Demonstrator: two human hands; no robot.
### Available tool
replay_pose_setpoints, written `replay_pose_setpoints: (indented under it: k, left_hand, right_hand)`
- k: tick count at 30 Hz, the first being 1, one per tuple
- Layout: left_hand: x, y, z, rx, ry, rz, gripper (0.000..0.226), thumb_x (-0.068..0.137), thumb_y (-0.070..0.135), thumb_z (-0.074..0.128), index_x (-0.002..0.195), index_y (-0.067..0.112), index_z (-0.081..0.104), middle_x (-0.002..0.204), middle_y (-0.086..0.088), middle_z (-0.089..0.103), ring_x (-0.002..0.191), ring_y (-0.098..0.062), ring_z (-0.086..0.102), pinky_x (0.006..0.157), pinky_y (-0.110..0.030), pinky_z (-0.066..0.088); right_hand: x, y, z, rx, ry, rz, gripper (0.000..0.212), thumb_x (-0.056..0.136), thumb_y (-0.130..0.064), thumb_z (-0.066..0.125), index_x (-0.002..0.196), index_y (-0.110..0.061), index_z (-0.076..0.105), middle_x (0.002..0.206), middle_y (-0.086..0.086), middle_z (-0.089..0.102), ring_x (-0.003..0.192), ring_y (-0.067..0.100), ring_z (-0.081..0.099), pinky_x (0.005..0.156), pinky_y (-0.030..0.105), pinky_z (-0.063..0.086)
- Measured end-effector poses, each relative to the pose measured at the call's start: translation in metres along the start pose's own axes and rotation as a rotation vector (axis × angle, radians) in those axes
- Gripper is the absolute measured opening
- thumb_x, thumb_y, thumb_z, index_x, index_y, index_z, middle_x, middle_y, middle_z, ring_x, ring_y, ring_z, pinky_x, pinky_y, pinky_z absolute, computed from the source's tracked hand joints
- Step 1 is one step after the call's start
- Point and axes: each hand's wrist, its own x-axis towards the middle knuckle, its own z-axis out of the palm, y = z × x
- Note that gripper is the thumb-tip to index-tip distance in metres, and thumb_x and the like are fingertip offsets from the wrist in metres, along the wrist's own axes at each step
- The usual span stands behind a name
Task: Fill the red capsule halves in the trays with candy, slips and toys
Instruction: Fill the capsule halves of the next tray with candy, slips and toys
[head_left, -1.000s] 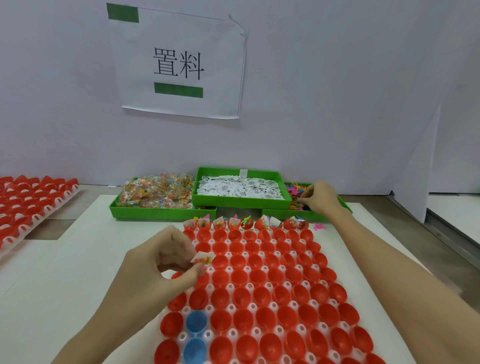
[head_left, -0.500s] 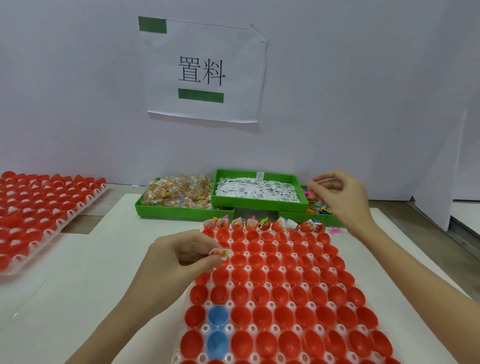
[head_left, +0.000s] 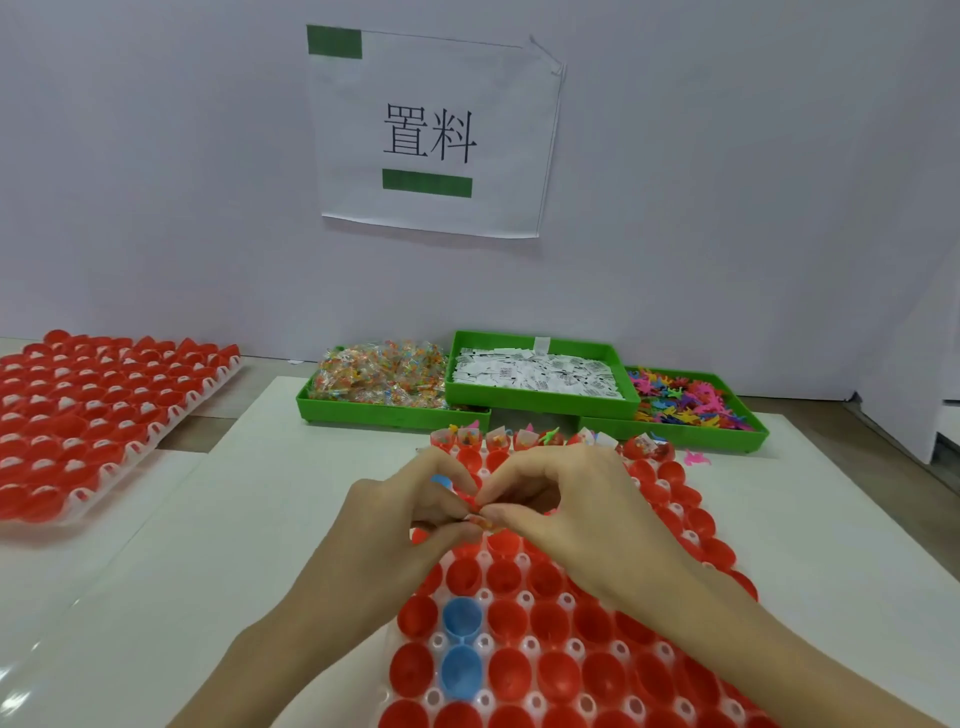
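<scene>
A clear tray of red capsule halves (head_left: 566, 623) lies in front of me; its far row (head_left: 524, 439) holds candy, slips and toys. Two blue halves (head_left: 461, 644) sit among the red ones. My left hand (head_left: 410, 514) and my right hand (head_left: 566, 509) meet over the tray's second and third rows. Both pinch a small bundle of candy packet and red toy (head_left: 480, 512) between their fingertips. At the back stand three green bins: candy (head_left: 384, 374), paper slips (head_left: 540, 374) and colourful toys (head_left: 680, 400).
A second tray of red halves (head_left: 98, 410) lies at the far left. A pink toy (head_left: 696, 458) lies loose on the white mat beside the tray. A paper sign (head_left: 431, 135) hangs on the wall behind the bins. A white partition (head_left: 909, 364) stands at the right.
My right hand came back from the toy bin to the tray and joined my left hand at the small bundle. My left hand rose slightly toward the tray's far rows.
</scene>
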Motion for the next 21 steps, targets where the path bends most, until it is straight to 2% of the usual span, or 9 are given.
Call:
replay_pose_setpoints:
  k: [2, 4, 7, 10, 14, 17, 21]
  left_hand:
    - [-0.001, 0.000, 0.000, 0.057, 0.028, 0.034, 0.027, 0.081, 0.007, 0.085, 0.100, 0.021, 0.072, 0.081, 0.015, 0.078, 0.082, 0.004, 0.074, 0.082, -0.016, 0.057]
    - [-0.001, 0.000, -0.002, 0.131, 0.068, 0.091, 0.025, 0.081, 0.005, 0.084, 0.102, 0.018, 0.079, 0.085, 0.015, 0.079, 0.084, 0.007, 0.073, 0.082, -0.009, 0.054]
    - [-0.001, -0.001, -0.007, 0.143, 0.126, 0.078, 0.028, 0.080, 0.004, 0.084, 0.103, 0.020, 0.083, 0.092, 0.014, 0.080, 0.085, 0.006, 0.073, 0.084, -0.010, 0.054]
    - [0.000, -0.004, -0.012, 0.112, 0.181, 0.002, 0.028, 0.079, 0.003, 0.085, 0.101, 0.020, 0.084, 0.091, 0.013, 0.080, 0.083, 0.008, 0.073, 0.083, -0.010, 0.055]
    - [0.003, -0.006, -0.017, 0.036, 0.233, -0.054, 0.031, 0.079, 0.007, 0.086, 0.099, 0.029, 0.081, 0.084, 0.027, 0.076, 0.077, 0.007, 0.073, 0.076, -0.006, 0.054]
    - [0.005, -0.008, -0.018, 0.050, 0.290, -0.010, 0.031, 0.079, 0.014, 0.087, 0.104, 0.029, 0.078, 0.083, 0.022, 0.077, 0.076, 0.005, 0.073, 0.074, -0.008, 0.055]
    - [0.007, -0.015, -0.018, -0.005, 0.365, 0.014, 0.034, 0.080, 0.017, 0.086, 0.111, 0.024, 0.075, 0.089, 0.014, 0.078, 0.080, 0.000, 0.075, 0.077, -0.012, 0.057]
  right_hand:
    - [0.001, -0.001, 0.002, -0.022, 0.001, -0.030, 0.012, 0.085, -0.006, 0.080, 0.093, -0.015, 0.081, 0.083, -0.007, 0.076, 0.080, 0.004, 0.072, 0.078, 0.024, 0.058]
    - [0.003, -0.001, 0.004, -0.035, 0.012, -0.055, 0.014, 0.085, -0.006, 0.081, 0.096, -0.015, 0.080, 0.086, -0.007, 0.076, 0.082, 0.003, 0.071, 0.079, 0.021, 0.058]
    - [0.011, -0.001, 0.006, -0.058, -0.004, -0.086, 0.014, 0.085, -0.007, 0.081, 0.097, -0.015, 0.081, 0.089, -0.006, 0.076, 0.083, 0.003, 0.071, 0.080, 0.019, 0.057]
    - [0.022, 0.000, 0.010, -0.053, -0.058, -0.102, 0.014, 0.087, -0.012, 0.080, 0.101, -0.014, 0.081, 0.093, -0.005, 0.077, 0.085, 0.002, 0.072, 0.083, 0.021, 0.059]
    - [0.042, 0.000, 0.012, 0.012, -0.129, -0.103, 0.019, 0.082, -0.014, 0.085, 0.098, -0.010, 0.078, 0.091, -0.003, 0.078, 0.083, 0.002, 0.074, 0.083, 0.025, 0.060]
    - [0.061, 0.002, 0.011, 0.039, -0.130, -0.107, 0.015, 0.083, -0.011, 0.083, 0.097, -0.008, 0.077, 0.087, -0.001, 0.079, 0.081, 0.005, 0.075, 0.082, 0.024, 0.060]
    - [0.081, 0.008, 0.009, 0.077, -0.152, -0.046, 0.022, 0.085, -0.017, 0.083, 0.105, -0.014, 0.075, 0.088, 0.001, 0.078, 0.082, 0.011, 0.076, 0.081, 0.026, 0.061]
